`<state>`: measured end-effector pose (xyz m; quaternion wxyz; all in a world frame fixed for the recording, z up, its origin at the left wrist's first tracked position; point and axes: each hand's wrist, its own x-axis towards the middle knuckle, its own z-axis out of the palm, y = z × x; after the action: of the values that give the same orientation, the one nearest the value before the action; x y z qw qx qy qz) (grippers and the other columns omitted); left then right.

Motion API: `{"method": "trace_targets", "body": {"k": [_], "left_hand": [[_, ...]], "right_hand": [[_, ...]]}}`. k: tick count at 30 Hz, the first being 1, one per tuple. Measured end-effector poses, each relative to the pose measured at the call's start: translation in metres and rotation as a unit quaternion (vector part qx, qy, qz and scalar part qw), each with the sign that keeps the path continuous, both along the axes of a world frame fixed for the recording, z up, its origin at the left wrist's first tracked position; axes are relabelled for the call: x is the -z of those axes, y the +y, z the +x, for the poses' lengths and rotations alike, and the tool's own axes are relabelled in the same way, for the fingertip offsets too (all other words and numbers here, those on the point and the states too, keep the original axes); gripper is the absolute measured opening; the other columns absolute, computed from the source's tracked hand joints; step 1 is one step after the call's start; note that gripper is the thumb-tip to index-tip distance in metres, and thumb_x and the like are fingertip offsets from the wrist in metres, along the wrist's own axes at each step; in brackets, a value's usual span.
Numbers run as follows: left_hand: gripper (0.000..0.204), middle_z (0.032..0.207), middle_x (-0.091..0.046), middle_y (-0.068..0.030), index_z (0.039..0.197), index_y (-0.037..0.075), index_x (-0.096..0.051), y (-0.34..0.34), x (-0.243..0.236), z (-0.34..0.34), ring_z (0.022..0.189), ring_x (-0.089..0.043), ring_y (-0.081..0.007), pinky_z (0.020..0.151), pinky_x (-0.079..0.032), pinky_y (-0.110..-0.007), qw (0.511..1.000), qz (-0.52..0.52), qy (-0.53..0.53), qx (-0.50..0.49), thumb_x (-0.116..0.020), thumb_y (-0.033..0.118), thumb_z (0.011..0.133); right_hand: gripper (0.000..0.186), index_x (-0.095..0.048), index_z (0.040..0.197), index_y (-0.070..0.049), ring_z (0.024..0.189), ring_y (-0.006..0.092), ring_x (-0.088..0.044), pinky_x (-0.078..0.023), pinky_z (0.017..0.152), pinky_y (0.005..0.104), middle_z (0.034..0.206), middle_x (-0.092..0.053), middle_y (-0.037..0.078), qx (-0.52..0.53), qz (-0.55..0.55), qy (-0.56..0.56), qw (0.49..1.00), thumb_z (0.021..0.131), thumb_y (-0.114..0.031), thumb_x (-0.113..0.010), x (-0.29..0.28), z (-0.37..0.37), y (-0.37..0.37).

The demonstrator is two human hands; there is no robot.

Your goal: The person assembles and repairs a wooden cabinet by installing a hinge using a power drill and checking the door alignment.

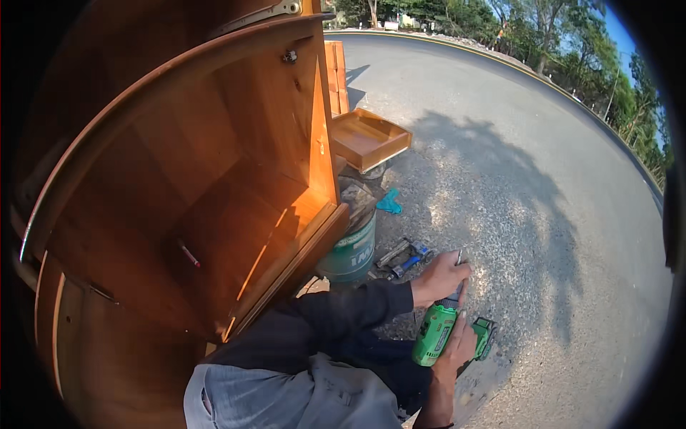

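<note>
And here's the green drill (434,334), out over the pavement (607,222), right of the cabinet. The right hand (457,350) has its grip wrapped around the drill behind the chuck, likely carrying the weight; the left hand (434,279) has its grip narrowed around the nose, seemingly to steady it. Plastic body, ribbed dark chuck. Beyond, a round green bucket (355,250), a shallow wooden drawer (386,151), and the cabinet (286,121) itself: smooth, orange-brown wood, bowed by the lens.
</note>
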<state>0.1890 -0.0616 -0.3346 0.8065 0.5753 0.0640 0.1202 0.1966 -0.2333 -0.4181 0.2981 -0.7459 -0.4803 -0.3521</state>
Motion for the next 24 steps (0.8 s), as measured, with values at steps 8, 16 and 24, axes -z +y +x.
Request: {"method": "trace_targets", "body": {"k": [8,16,24], "left_hand": [[0.02,0.072,-0.058,-0.0071,0.095,0.003,-0.046,0.032,-0.081,-0.023,0.053,-0.062,-0.0163,0.046,-0.055,-0.032,0.999,-0.031,-0.028,-0.023,-0.057,0.019,0.101],[0.043,0.103,-0.059,-0.0126,0.135,-0.003,-0.038,0.058,-0.131,-0.084,0.092,-0.069,-0.0193,0.08,-0.058,-0.032,0.981,0.008,-0.192,-0.008,-0.054,0.023,0.105],[0.113,0.158,-0.029,-0.0257,0.157,-0.003,-0.013,0.112,-0.113,-0.184,0.147,-0.032,-0.0345,0.119,-0.027,-0.047,0.815,0.475,-0.302,-0.14,-0.077,0.054,0.083]], "right_hand": [[0.04,-0.051,0.137,-0.002,0.083,0.0313,-0.065,-0.049,0.069,0.0423,0.109,-0.065,0.023,-0.117,0.114,-0.069,0.984,0.1,-0.014,-0.056,-0.047,0.018,0.043],[0.047,-0.068,0.106,0.003,0.067,0.0126,-0.061,-0.05,0.061,0.0278,0.091,-0.067,0.008,-0.19,0.302,0.575,0.736,0.107,-0.037,-0.044,-0.105,-0.027,0.106],[0.072,-0.024,0.155,-0.001,0.094,0.0316,-0.062,-0.053,0.08,0.0406,0.114,-0.058,0.021,-0.334,0.273,0.192,0.881,0.095,-0.009,-0.063,-0.199,-0.078,0.186]]}}
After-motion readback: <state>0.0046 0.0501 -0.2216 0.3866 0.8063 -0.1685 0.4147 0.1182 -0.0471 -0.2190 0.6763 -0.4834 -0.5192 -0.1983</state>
